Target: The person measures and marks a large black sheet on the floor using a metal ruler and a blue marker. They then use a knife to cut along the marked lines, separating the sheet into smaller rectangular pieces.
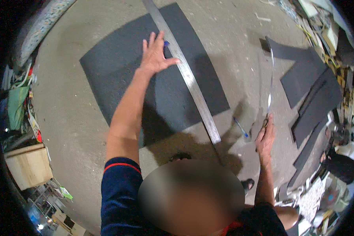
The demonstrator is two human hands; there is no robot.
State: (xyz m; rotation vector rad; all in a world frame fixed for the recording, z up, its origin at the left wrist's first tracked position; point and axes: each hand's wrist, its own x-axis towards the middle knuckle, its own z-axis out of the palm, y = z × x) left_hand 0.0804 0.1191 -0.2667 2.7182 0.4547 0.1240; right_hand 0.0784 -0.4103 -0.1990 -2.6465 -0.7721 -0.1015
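A large dark grey sheet (118, 70) lies on the floor, with a long metal ruler (192, 84) slanting across it and past its near edge. Spread over the sheet, my left hand (155, 55) has its thumb on the ruler's left edge. Something small and blue (166, 43) shows beside its fingers; I cannot tell what it is. Off to the right, my right hand (266, 135) is closed around the dark handle of a long thin metal blade (271, 74), which points away from me. A blue pen (240, 126) lies on the floor between the ruler and my right hand.
Dark offcuts (310, 86) of similar sheet lie on the floor at the right. Piled scrap lines the right rim. A wooden box (28, 166) and a green bag (17, 106) stand at the left, and a speckled roll (41, 29) lies at the far left.
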